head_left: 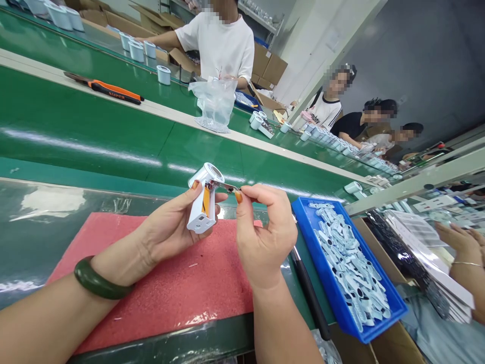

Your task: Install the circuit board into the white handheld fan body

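A small pale blue-white device housing point(201, 210) has a round head at its top and an open handle showing an orange-yellow part. My left hand point(172, 220) is wrapped round it, thumb on the upper side, above a pink mat point(159, 288). To its right, my right hand point(265, 222) pinches the end of a thin dark strip point(226, 186) between thumb and forefinger. The strip's other end reaches the housing just below the round head. What exactly the strip is cannot be made out.
A blue tray point(318, 273) of pale handle-shaped parts stands at the right, beside a black-handled tool point(310, 293). Orange-black pliers point(108, 91) and a clear bag point(215, 103) lie across the green line point(94, 131). Several people work beyond; another person's hands point(460, 240) show at right.
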The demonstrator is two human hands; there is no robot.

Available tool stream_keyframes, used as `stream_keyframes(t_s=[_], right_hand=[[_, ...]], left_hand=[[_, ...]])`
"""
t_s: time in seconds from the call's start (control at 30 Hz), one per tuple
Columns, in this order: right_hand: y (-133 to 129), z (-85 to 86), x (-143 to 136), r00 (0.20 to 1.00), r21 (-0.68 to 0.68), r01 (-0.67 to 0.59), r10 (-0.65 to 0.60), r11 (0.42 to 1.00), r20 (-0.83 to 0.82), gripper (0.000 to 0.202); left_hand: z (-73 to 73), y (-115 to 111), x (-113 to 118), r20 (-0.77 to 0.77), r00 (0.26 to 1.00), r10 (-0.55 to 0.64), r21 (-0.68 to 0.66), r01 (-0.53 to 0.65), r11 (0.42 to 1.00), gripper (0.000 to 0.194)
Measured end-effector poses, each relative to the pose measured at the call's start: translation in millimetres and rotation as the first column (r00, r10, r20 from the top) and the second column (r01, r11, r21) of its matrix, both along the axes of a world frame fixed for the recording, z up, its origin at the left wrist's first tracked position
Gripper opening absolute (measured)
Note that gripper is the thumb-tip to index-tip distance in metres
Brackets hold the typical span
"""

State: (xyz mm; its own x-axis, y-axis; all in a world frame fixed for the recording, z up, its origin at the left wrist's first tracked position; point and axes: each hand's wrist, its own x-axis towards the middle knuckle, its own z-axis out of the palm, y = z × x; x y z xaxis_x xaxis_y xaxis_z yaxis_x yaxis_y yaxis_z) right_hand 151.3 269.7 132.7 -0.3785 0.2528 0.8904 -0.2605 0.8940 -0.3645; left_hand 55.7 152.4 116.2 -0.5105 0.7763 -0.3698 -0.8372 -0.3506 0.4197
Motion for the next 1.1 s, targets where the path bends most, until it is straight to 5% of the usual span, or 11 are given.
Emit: stream_keyframes(t_s=[1.1], right_hand=[[1.1,-0.5,0.2,1.000,-0.007,-0.030,0.030,1.000,-0.005,0.013]], left_hand=[[2.1,-1.2,0.9,-0.025,1.000,-0.013,-0.014,0.013,1.000,0.026]])
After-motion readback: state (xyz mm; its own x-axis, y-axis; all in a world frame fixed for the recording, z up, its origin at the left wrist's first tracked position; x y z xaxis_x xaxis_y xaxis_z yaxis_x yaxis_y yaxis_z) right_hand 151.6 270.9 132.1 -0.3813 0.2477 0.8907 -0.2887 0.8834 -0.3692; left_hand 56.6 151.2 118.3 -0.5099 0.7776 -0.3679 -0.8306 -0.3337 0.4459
